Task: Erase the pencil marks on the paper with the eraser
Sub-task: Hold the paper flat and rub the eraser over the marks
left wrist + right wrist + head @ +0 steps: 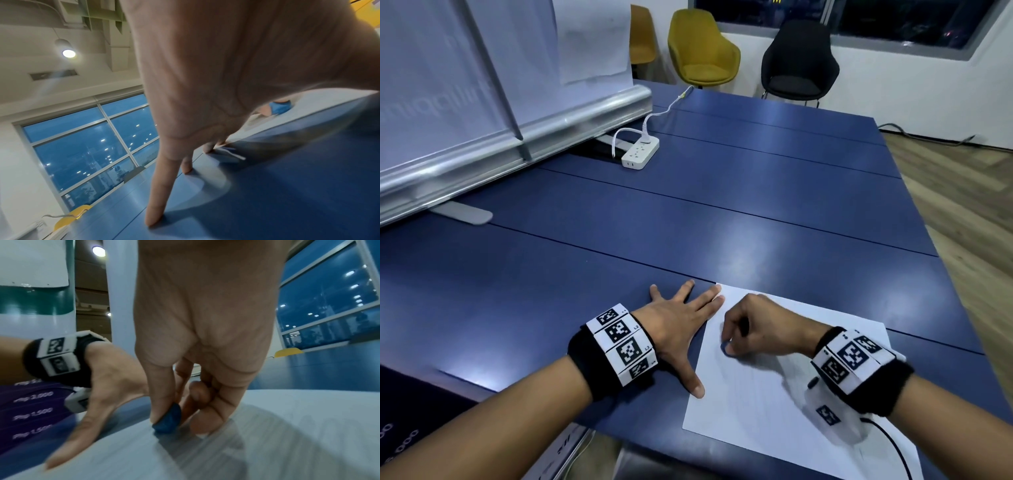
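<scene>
- Paper (774,394) lies flat on the blue surface (722,205), near its front edge.
- Your right hand (760,325) sits over the paper's left part, fingers curled, pinching a small blue eraser (167,420) with its tip down on the sheet.
- Your left hand (678,322) lies flat, fingers spread, holding nothing, at the paper's left edge; thumb and two fingertips touch that edge.
- Power strip (640,152) sits well beyond the paper.

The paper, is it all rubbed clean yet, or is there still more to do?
Not yet. Done: the blue eraser is picked up, pinched by the right hand, and pressed on the paper. In hand: rubbing near the sheet's left side, while the left hand lies flat, fingertips and thumb on the sheet's edge. Left: faint pencil lines still show lower down the sheet.
</scene>
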A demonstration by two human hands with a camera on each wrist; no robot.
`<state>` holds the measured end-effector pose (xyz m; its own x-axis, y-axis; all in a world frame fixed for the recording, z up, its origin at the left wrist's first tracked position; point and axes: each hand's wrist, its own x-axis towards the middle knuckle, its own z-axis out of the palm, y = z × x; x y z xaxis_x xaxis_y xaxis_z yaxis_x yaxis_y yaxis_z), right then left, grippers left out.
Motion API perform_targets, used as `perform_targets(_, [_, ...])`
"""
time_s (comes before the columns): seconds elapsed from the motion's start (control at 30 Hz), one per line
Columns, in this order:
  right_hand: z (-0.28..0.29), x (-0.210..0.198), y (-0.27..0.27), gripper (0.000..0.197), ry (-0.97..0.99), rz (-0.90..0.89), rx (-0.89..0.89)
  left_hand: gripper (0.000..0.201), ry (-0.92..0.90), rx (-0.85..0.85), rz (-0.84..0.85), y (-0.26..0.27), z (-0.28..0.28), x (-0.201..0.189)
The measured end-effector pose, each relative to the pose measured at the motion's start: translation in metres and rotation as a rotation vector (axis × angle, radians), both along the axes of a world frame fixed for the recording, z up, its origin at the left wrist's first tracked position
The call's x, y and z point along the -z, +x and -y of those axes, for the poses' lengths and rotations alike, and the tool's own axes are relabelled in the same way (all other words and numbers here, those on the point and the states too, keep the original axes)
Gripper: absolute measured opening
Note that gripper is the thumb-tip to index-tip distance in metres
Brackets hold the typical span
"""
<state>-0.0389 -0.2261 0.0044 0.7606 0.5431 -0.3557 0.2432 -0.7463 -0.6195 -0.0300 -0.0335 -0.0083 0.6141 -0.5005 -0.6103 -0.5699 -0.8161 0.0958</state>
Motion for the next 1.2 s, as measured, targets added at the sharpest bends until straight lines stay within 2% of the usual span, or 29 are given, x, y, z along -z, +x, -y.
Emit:
perform_targets(0.17, [0.007,0.000,0.020,0.006,-0.009,0.117,0.119,0.151,0.032,-0.003,-0.004,-0.001,0.004,-0.005])
perform_targets(0.33, [-0.002,0.000,-0.005,0.007,-0.015,-0.059,-0.078,0.153,0.040,-0.009,0.001,-0.002,0.005,-0.005])
perform_targets(0.5, [0.003,0.003,0.003,0.005,0.027,0.057,0.064,0.152,0.051,-0.005,0.008,-0.002,0.006,-0.007])
perform_targets(0.67, [-0.003,0.003,-0.025,0.011,-0.004,-0.140,-0.141,0.152,0.070,-0.002,0.003,-0.002,0.007,-0.007])
perform_targets(0.8, [0.003,0.004,-0.010,0.007,0.002,0.042,0.023,0.150,0.086,0.008,0.000,-0.002,0.009,-0.008])
perform_targets(0.87, [0.003,0.003,-0.020,0.009,0.019,-0.020,-0.025,0.150,0.090,0.008,0.000,-0.002,0.009,-0.008])
perform_targets(0.97, [-0.002,0.000,-0.039,0.010,-0.015,-0.181,-0.189,0.150,0.091,0.006,-0.001,-0.002,0.009,-0.009])
perform_targets(1.1, [0.002,0.003,-0.029,0.011,0.036,-0.049,-0.028,0.149,0.098,0.014,0.007,-0.002,0.010,-0.010])
perform_targets(1.2, [0.001,0.003,-0.044,0.015,0.044,-0.117,-0.126,0.149,0.088,0.017,0.013,-0.002,0.009,-0.009])
